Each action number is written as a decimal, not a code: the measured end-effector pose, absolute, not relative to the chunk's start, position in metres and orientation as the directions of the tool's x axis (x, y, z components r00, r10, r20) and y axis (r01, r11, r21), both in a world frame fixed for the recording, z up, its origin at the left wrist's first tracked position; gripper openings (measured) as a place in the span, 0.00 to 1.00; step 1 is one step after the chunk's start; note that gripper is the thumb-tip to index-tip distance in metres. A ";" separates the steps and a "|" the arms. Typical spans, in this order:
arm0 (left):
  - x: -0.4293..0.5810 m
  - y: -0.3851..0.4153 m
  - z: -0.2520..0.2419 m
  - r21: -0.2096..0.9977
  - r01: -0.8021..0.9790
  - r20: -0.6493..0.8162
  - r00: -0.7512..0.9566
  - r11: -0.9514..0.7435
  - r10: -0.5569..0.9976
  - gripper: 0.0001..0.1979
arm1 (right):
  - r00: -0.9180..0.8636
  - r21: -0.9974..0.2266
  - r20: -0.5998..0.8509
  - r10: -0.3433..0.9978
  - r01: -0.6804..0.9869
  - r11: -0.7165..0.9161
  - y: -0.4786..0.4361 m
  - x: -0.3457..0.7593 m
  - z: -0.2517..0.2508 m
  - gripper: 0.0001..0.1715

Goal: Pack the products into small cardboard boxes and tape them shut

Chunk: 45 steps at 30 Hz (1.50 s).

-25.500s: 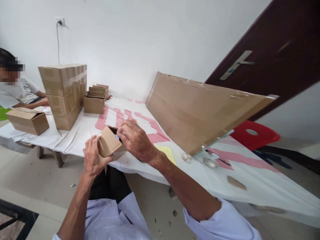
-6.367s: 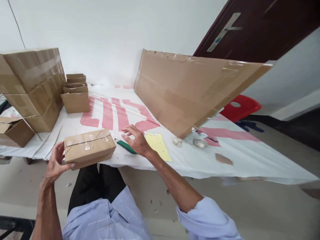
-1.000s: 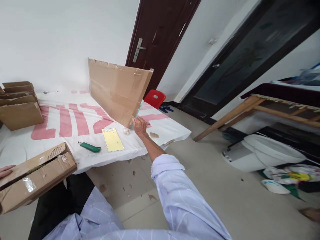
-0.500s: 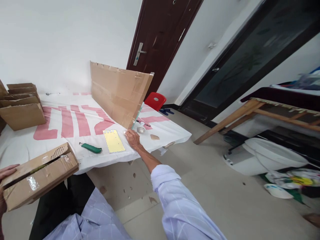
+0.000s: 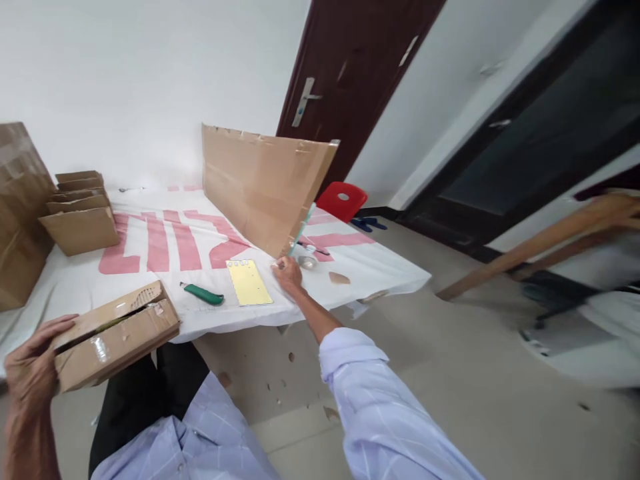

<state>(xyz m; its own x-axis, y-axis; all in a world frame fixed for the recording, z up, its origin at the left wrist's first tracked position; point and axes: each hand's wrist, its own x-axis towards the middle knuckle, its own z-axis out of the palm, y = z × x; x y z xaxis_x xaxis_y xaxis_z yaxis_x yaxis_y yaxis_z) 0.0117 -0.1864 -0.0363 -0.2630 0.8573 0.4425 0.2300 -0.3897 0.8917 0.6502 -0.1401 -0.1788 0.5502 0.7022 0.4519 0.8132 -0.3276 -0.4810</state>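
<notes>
We see the right hand (image 5: 287, 272) at the near corner of the board (image 5: 265, 187), which stands at its 11 o'clock. A second ago this hand covered the clear roll (image 5: 309, 263); now the roll shows beside it at 3 o'clock, and the small pale lump that lay by the corner is hidden behind the fingers. They are bunched, but we cannot tell whether they pinch anything. We take this to mean that attention has passed from the roll to that spot, leaving the left hand (image 5: 37, 357) alone to steady the box (image 5: 133, 340).

The left fingers grasp the box's left end, at about 8 o'clock from the right hand, over the table's near edge. Its top gapes along the middle. Between box and right hand, the knife (image 5: 203, 294) and yellow card (image 5: 250, 283) lie loose, at about 9 o'clock.
</notes>
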 end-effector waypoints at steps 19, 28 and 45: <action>0.023 -0.185 -0.042 0.878 0.197 0.478 -0.413 -0.436 0.775 0.18 | 0.622 -0.480 0.237 0.746 0.743 -0.467 -0.148 0.618 -0.170 0.27; 0.004 -0.194 -0.042 0.950 0.106 0.304 -0.115 -0.292 0.946 0.38 | 0.643 -0.467 0.295 0.706 0.742 -0.481 -0.152 0.592 -0.140 0.33; -0.011 -0.207 -0.049 0.954 0.182 0.219 0.113 -0.237 0.969 0.63 | -0.582 -0.649 0.316 0.750 0.444 0.618 -0.191 0.367 0.008 0.14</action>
<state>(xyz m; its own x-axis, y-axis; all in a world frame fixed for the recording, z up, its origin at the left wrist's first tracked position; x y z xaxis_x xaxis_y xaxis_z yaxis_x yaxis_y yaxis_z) -0.0114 -0.2065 -0.0493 0.1129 0.9691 0.2193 0.1823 -0.2372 0.9542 0.3673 -0.1907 0.0081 -0.5816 0.7497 0.3156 0.4442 0.6177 -0.6489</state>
